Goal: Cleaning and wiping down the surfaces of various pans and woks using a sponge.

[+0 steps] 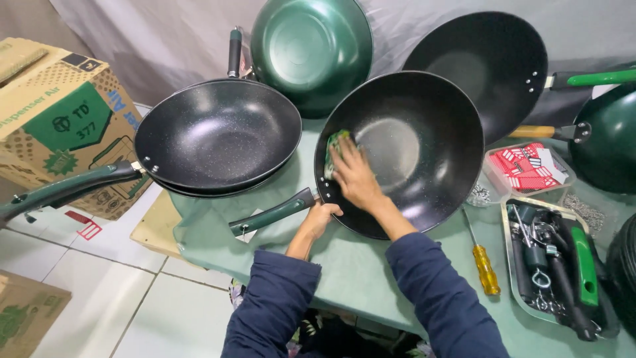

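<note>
Left hand (pixel 320 217) closed around the green handle (pixel 273 213) of a black wok (pixel 424 166) tilted on the table (pixel 344 258) (likely to steady it), right hand (pixel 354 178) pressing a green sponge (pixel 333 151) flat against its inner wall.

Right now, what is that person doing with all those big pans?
A person in dark blue sleeves is bent over a black wok on a green-covered table. Their right hand presses a green cloth against the inside of the wok, while their left hand grips the rim by its dark green handle. More woks stand around, and a yellow-handled screwdriver lies beside a tray of parts.
</note>
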